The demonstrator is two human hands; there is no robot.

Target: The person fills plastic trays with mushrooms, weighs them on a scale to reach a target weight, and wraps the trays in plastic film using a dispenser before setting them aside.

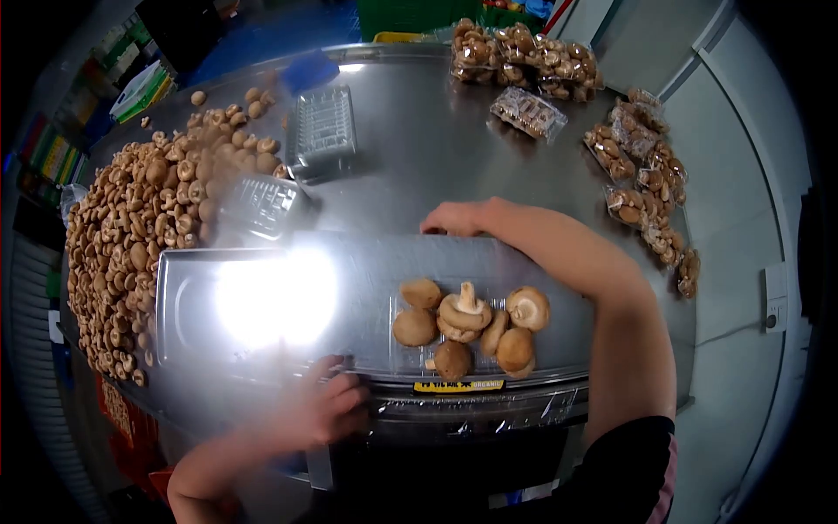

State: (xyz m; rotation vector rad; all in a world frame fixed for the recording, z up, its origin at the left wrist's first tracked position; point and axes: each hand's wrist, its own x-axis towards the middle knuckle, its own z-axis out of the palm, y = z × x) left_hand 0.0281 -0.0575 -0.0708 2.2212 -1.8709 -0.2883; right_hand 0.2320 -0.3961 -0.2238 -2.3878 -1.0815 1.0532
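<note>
Several brown mushrooms (464, 316) sit in a clear plastic tray (394, 351) on the metal wrapping station in front of me. Shiny clear film (371, 262) spreads over this area, with a yellow "ORGANIC" label (458, 386) at its front edge. Beyond the tray, my right hand (458, 218) is closed at the film's far edge, its fingertips mostly hidden. My left hand (330, 406), slightly blurred, has curled fingers at the station's front edge, left of the label. What its fingers hold, if anything, is hidden.
Loose mushrooms (131, 236) form a big heap at left. Clear trays stand nearby: a stack (323, 131) and another tray (266, 205). Wrapped mushroom packs (524, 57) line the back right and right edge. Bright glare (275, 297) covers the station's left part.
</note>
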